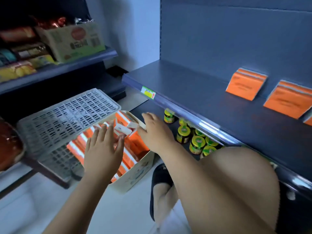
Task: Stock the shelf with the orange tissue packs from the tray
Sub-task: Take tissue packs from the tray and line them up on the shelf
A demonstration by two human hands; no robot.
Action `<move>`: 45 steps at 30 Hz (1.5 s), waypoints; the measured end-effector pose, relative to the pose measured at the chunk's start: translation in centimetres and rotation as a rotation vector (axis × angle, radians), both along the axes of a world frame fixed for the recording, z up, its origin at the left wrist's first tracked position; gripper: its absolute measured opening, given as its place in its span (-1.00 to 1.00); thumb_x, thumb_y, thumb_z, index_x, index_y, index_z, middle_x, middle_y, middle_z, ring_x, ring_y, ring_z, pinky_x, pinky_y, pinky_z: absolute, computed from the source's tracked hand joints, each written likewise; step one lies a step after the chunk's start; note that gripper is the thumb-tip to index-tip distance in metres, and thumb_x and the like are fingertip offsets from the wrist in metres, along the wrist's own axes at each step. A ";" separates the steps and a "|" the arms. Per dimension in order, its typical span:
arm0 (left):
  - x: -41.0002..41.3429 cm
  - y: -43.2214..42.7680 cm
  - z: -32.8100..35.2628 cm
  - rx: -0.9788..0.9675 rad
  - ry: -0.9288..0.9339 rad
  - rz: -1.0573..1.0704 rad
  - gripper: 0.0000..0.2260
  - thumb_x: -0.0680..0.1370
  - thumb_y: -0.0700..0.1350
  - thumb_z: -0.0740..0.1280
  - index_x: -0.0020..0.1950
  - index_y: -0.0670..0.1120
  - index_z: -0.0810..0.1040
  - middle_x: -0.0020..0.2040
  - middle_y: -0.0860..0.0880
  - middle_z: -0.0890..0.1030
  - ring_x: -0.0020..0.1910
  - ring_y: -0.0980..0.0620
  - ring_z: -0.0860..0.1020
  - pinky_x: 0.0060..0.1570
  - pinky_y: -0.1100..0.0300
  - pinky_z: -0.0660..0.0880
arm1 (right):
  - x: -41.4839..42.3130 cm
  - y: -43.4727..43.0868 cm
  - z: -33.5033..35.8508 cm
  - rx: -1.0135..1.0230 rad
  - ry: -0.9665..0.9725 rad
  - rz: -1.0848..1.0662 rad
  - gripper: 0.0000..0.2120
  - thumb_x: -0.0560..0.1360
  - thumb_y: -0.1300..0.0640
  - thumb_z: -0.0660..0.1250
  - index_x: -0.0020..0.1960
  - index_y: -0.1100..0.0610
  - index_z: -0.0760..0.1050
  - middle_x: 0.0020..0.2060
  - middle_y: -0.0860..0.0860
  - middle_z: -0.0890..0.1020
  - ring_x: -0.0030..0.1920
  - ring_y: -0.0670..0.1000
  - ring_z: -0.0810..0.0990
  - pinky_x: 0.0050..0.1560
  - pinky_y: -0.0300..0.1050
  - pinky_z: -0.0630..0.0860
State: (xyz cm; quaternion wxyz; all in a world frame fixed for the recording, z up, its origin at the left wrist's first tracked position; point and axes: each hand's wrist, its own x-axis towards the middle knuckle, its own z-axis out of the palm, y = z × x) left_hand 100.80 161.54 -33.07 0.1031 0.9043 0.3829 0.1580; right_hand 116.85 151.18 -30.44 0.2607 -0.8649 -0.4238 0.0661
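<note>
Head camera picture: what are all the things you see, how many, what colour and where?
Shelf: one, blue-grey, right side.
Tissue packs on shelf: two plus a third's edge, orange, standing far right.
Tray: one, cream, on the floor.
Tissue packs in tray: many, orange and white, filling it.
Basket: one, white, left of the tray.
Jars: several, yellow lids, lower shelf.
Price tag: one, green and yellow, shelf edge.
Box: one, cream and green, left shelf.
Slipper: one, black, right of the tray.
Left hand: one, open, over the tray's packs.
Right hand: one, at a raised pack, grip unclear.
</note>
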 end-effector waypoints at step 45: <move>2.3 2.4 5.1 -0.803 -1.095 0.136 -0.92 0.68 -0.20 0.29 0.10 -0.20 0.55 0.08 -0.06 0.64 -0.25 0.12 0.67 -0.44 0.31 0.54 | 1.7 3.9 3.1 1.059 1.296 -0.478 -0.74 0.67 0.18 0.24 0.34 -0.01 0.46 -0.04 0.09 0.72 -0.25 0.20 0.75 -0.27 -0.02 0.66</move>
